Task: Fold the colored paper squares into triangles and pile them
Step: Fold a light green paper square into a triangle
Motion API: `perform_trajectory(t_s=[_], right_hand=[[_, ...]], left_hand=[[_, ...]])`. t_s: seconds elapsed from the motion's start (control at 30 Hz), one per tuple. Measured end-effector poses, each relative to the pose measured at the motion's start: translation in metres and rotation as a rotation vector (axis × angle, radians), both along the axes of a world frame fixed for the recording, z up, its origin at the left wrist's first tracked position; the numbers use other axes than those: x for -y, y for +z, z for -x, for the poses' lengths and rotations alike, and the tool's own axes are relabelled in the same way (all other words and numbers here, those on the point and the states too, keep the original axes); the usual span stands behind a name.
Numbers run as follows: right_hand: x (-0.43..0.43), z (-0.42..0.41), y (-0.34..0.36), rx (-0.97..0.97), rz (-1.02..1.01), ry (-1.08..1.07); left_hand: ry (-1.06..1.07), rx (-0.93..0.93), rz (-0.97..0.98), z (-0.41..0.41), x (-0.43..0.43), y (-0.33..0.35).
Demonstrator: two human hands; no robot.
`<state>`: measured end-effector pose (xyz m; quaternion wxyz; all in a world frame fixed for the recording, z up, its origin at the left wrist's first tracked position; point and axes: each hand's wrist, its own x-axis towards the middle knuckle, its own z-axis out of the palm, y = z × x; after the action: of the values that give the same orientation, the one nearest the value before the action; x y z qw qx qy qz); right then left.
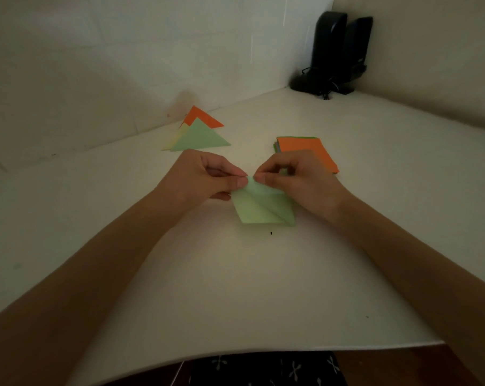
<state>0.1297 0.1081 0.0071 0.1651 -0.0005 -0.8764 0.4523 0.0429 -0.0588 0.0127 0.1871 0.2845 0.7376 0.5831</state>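
Note:
A light green paper square (263, 208) lies at the middle of the white table, partly folded, with a diagonal crease showing. My left hand (208, 176) and my right hand (288, 178) each pinch its far corner, fingertips almost touching. Behind my left hand lies a pile of folded triangles (199, 136): green on top, pale yellow and orange beneath. Behind my right hand sits a stack of unfolded squares (308, 153) with an orange sheet on top.
Two black speakers (338, 54) with cables stand in the back right corner. White walls close the table at the back and right. The table's front edge (235, 355) runs near my body.

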Motion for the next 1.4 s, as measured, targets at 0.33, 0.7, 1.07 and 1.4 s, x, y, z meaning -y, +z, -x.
perform_trajectory(t_s=[0.33,0.7,1.07,1.4], right_hand=[[-0.014,0.002,0.006,-0.059,0.258,-0.182],[-0.008,-0.003,0.001,-0.296,-0.315,-0.075],[-0.003,0.005,-0.007,-0.315,-0.354,-0.220],[0.002,0.005,-0.004,-0.148,0.285,-0.312]], left_hand=[[-0.061,0.176,-0.006,0.005,0.007,0.006],[0.201,0.289,-0.285,0.008,0.001,-0.007],[0.018,0.311,-0.309,-0.001,-0.007,-0.004],[-0.025,0.276,-0.272,-0.007,-0.011,-0.003]])
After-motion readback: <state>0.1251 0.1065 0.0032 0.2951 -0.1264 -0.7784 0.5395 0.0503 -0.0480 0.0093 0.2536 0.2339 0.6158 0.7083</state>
